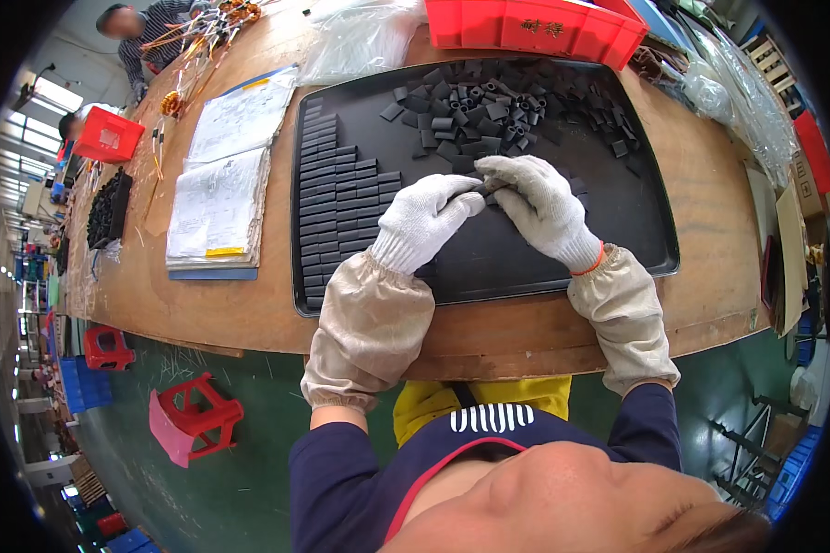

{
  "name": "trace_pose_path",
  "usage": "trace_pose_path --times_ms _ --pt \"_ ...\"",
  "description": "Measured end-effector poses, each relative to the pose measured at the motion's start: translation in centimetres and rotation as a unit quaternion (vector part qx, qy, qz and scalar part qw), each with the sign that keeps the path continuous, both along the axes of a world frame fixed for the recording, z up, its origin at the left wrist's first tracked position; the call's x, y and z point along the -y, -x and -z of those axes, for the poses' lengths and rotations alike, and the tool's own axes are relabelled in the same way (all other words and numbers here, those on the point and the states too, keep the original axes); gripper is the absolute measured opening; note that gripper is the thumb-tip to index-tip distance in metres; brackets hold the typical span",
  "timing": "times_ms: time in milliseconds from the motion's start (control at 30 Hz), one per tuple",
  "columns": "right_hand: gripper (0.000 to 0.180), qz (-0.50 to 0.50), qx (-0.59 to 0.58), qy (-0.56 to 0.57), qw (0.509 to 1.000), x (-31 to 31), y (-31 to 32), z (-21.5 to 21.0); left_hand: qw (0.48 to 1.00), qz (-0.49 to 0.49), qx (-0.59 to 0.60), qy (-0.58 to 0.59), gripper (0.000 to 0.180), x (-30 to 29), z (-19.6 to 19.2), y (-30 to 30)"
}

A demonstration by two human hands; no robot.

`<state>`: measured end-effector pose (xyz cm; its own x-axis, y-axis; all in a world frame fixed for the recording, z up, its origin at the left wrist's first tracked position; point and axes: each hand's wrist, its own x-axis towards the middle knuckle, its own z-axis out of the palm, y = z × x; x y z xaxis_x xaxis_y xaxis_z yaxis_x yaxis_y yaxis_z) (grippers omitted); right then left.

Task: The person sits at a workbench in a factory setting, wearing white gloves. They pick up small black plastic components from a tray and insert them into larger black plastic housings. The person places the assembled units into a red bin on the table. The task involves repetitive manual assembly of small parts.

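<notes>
Over middle of black tray (507, 265), gloved left hand (424, 219) and right hand (550, 205) close together, fingertips bunched; cannot tell if they hold anything. From hands: short black tubes (341, 195) in rows at nine o'clock, loose black tubes (485, 112) at twelve, red plastic bin (530, 23) beyond.

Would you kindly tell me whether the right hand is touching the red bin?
Apart: the head view shows black tubes lying between the right hand and the red bin.

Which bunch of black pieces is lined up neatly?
The left bunch: close rows down one side of the tray; the far heap is jumbled.
</notes>
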<state>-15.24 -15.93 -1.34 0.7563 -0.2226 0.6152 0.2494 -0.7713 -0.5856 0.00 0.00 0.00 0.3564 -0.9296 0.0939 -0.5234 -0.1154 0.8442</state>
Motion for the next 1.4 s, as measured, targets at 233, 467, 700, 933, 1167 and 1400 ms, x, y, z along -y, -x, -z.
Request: trace_pose_path --times_ms 233,467,700,933,1167,1400 --pt "0.046 0.009 -0.001 -0.038 0.999 -0.2 0.0 0.1 0.982 0.024 0.187 -0.032 0.028 -1.2 -1.2 -2.2" --pt "0.046 0.025 -0.022 -0.063 0.997 -0.4 -0.4 0.1 0.929 0.062 0.274 -0.240 0.034 -3.9 -1.5 -3.5" --pt "0.042 0.047 -0.011 -0.126 0.991 -0.1 -0.3 1.1 0.940 0.081 0.254 -0.214 0.037 -3.5 -1.1 -4.1" --pt "0.033 0.063 0.038 0.004 0.997 -0.6 -0.2 -0.3 0.938 0.030 -0.344 0.020 0.082 -2.0 -2.1 -0.5" --pt "0.038 0.049 0.045 0.056 0.996 -1.3 0.0 -1.1 0.924 -0.011 -0.383 0.003 0.097 -0.8 -1.5 1.6" --pt "0.031 0.030 -0.018 0.041 0.999 -2.4 -0.1 0.0 0.924 -0.021 -0.381 -0.036 0.084 -0.6 -1.1 2.3"
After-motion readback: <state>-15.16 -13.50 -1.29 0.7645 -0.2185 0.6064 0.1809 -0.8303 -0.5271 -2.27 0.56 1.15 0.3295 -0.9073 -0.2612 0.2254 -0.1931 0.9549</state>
